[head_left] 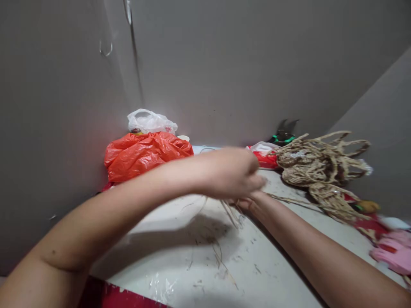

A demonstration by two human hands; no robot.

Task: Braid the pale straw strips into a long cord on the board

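Note:
My left hand [236,173] is closed and blurred, raised just above my right hand; what lies in its fingers, if anything, is hidden. Partly covered by it, my right hand [244,203] is closed on thin straw-coloured fibre strands [229,213], whose loose ends hang down over the table. Beside the right wrist a twisted fibre cord [289,199] runs along the table towards a large bundle of braided fibre cord [316,164].
A white table [180,256] carries scattered fibre scraps. An orange plastic bag [144,154] and a white plastic bag [154,123] sit at the back left. Dark-bladed cutters [284,134] with green trim stand by the grey wall. Pink material [393,252] lies far right.

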